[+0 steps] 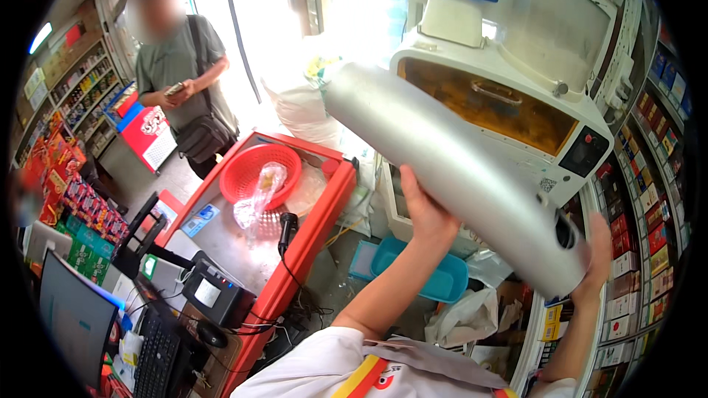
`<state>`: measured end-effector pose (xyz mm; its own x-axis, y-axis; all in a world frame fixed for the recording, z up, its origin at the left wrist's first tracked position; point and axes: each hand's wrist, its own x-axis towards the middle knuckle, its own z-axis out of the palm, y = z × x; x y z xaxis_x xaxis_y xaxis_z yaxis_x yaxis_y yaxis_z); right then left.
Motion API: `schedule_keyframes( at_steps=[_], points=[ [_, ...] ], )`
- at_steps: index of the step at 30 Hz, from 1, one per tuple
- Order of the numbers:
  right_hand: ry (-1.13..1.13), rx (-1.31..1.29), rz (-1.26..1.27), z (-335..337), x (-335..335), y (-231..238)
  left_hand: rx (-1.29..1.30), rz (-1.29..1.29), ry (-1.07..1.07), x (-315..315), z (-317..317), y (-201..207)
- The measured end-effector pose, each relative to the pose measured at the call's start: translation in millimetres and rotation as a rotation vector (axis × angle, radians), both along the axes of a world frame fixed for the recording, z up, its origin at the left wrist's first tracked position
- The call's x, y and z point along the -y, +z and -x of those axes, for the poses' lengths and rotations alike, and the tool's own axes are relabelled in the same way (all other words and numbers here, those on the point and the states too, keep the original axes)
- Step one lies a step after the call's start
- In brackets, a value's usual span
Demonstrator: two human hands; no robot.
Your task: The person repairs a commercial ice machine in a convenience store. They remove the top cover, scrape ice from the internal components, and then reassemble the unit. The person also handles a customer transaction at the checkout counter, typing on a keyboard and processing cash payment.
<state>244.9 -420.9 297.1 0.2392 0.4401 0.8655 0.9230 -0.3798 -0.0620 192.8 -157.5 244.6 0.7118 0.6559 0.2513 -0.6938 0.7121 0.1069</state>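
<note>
A large, smooth silver cylinder (457, 158) slants across the view, its far end up to the left and its near end down to the right. Its near end has a dark oval opening. My left hand (428, 210) grips its underside near the middle, thumb up along the side, the other fingers hidden beneath. Against the near end presses my right hand (596, 258), fingers pointing up, so both hands hold the cylinder up. Just behind it stands a white machine (582, 121) with an amber-lit window, partly covered by the cylinder.
A red-edged counter (324, 195) at left carries a red basket (240, 155), plastic bags and a black handheld scanner (288, 228). A person (173, 66) stands beyond with a phone. A monitor (74, 324) is lower left, teal tubs (431, 273) below, packed shelves (641, 228) right.
</note>
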Motion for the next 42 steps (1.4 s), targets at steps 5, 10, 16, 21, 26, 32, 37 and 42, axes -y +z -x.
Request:
schedule_keyframes(
  at_steps=[5, 10, 16, 21, 26, 32, 37, 42],
  points=[
    [1.056, -1.146, -0.901, 29, -66, -129, -0.026, -0.04, 0.181, 46, 11, 31],
    [1.253, -1.148, -1.427, 49, -123, -94, 0.008, -0.145, 0.296, 71, 31, -23],
    [0.681, -0.885, -1.654, 16, -151, -7, -0.309, -0.853, 0.171, 15, 65, -68],
    [0.611, -1.012, -1.569, -9, -135, -15, -0.007, -0.333, 0.08, -5, 146, -4],
    [0.758, -1.107, -1.648, -4, -156, -82, -0.59, -0.158, 0.008, -37, 170, -65],
    [0.784, -1.015, -1.597, -8, -161, -71, -0.489, -0.144, -0.111, -76, 147, -43],
    [1.279, -0.68, -1.459, -21, -153, -90, -0.537, -0.177, -0.269, -94, 101, -11],
    [0.853, -0.732, -1.743, -18, -153, -91, -0.564, -0.41, -0.204, -79, 68, -20]
  ],
)
